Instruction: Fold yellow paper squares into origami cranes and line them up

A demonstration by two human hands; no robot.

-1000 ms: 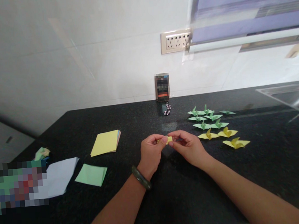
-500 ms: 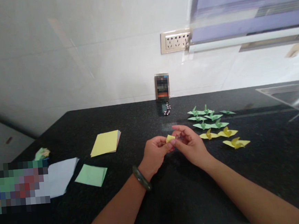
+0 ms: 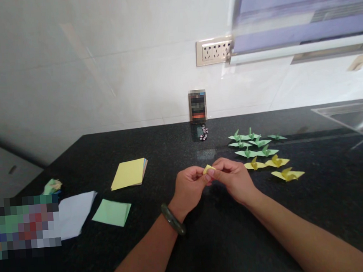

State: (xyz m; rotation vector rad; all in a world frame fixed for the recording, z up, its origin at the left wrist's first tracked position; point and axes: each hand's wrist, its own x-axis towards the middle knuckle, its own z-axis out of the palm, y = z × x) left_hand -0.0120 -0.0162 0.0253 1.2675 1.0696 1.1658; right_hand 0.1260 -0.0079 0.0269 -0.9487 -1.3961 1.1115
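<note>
A small folded piece of yellow paper (image 3: 208,168) is pinched between my two hands above the dark countertop (image 3: 190,252). My left hand (image 3: 190,187), with a dark green bangle (image 3: 173,219) on its wrist, grips the paper's left side between thumb and fingers. My right hand (image 3: 235,178) holds the right side, its thumb pressed on the paper and its fingers curled behind. Much of the paper is hidden by the fingers. To the right sit several green paper cranes (image 3: 248,153) in rows, and nearer me 3 yellow paper cranes (image 3: 287,174).
Left of my hands lie a stack of coloured paper (image 3: 128,173), yellow on top, a green sheet (image 3: 112,212) and white paper (image 3: 77,211). A crumpled green bit (image 3: 51,186) is behind. A phone (image 3: 197,106) with a beaded strap (image 3: 204,132) leans on the wall. A sink (image 3: 355,114) is far right.
My right hand's fingers, raised and spread half a second ago, have curled in and closed on the yellow paper. The left hand keeps its pinch.
</note>
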